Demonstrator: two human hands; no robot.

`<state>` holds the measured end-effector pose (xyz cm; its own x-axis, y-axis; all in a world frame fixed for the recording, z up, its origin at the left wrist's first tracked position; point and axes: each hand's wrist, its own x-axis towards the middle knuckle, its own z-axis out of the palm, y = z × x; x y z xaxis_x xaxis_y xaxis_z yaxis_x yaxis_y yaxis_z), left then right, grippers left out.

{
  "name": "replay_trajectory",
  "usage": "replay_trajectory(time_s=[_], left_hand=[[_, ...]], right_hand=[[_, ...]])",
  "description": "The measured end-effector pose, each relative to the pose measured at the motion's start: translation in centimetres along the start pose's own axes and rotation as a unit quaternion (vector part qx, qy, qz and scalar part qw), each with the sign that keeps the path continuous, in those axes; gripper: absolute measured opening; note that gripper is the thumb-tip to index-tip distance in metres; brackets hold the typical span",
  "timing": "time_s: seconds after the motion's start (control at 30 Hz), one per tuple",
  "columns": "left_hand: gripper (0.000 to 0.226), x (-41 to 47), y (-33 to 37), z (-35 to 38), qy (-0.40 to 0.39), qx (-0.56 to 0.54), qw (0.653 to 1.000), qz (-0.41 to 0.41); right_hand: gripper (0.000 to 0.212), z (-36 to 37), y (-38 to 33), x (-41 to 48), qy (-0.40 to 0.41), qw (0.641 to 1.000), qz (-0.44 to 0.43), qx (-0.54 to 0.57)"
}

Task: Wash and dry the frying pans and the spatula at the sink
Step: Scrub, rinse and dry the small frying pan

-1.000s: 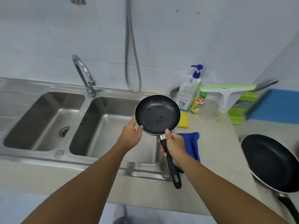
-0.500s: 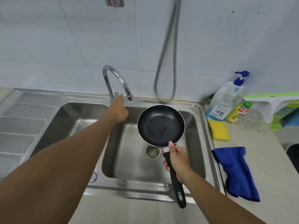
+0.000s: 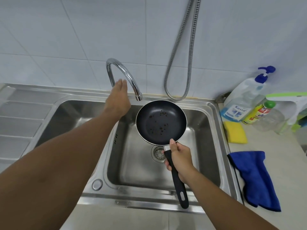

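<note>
A small black frying pan [image 3: 160, 122] with dark specks on its inner surface hangs level over the right basin of the steel sink [image 3: 216, 143], just under the spout's tip. My right hand [image 3: 180, 159] is shut on its black handle [image 3: 178, 185] close to the pan body. My left hand [image 3: 118, 99] reaches to the foot of the curved chrome tap [image 3: 122, 70], fingers stretched forward and held together, hiding the tap's base. No water runs from the spout. No spatula or second pan is in view.
The drain strainer [image 3: 157, 152] shows below the pan. On the counter to the right lie a yellow sponge [image 3: 235, 134] and a blue cloth [image 3: 255, 178], with a pump soap bottle [image 3: 244, 100], a yellow bottle [image 3: 259, 113] and a green squeegee [image 3: 289, 100] behind. A metal hose [image 3: 182, 63] hangs on the wall.
My left hand let go of the pan's rim and went to the tap's base. The pan moved over the right basin. The large pan on the right has left the view.
</note>
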<state>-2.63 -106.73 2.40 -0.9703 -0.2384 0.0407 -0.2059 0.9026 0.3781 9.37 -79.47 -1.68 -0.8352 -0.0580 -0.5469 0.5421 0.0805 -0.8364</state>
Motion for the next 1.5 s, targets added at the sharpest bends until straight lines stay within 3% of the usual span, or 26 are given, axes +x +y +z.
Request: replay_trajectory(time_s=[0.07, 0.17, 0.57, 1.1, 1.23, 1.3, 1.37, 1.43, 1.5], left_hand=[[0.068, 0.9, 0.2, -0.4, -0.034, 0.025, 0.999, -0.007], [0.048, 0.9, -0.2, -0.3, -0.085, 0.059, 0.994, -0.022], [0.041, -0.8, -0.8, -0.6, -0.060, 0.094, 0.994, 0.001], [0.063, -3.4, -1.2, -1.4, -0.086, 0.084, 0.993, 0.002], [0.075, -5.3, -0.3, 0.0, -0.090, -0.054, 0.991, -0.080], [0.055, -7.2, 0.3, 1.6, -0.082, -0.128, 0.979, -0.133], [0.039, -9.3, 1.2, 3.1, -0.128, -0.210, 0.948, -0.201], [0.042, -11.3, 2.6, 4.1, -0.208, -0.356, 0.872, -0.264], [0.041, -12.5, 3.9, 5.0, -0.233, -0.477, 0.797, -0.288]], right_hand=[[0.042, 0.2, 0.0, 0.2, 0.003, 1.000, 0.005, 0.001], [0.040, 0.6, 0.0, 0.5, 0.006, 1.000, 0.007, 0.005], [0.041, 1.9, -0.3, 1.8, 0.012, 1.000, 0.000, 0.017], [0.043, 3.6, -0.8, 2.7, -0.001, 0.999, 0.013, 0.032], [0.044, 3.7, -0.9, 2.6, 0.000, 0.999, 0.018, 0.035], [0.045, 3.7, -0.9, 2.6, 0.000, 0.999, 0.020, 0.033], [0.046, 3.8, -0.9, 2.6, 0.011, 0.999, 0.021, 0.035], [0.045, 3.9, -0.9, 2.6, 0.028, 0.998, 0.024, 0.051], [0.045, 4.0, -0.7, 2.6, 0.033, 0.997, 0.022, 0.060]])
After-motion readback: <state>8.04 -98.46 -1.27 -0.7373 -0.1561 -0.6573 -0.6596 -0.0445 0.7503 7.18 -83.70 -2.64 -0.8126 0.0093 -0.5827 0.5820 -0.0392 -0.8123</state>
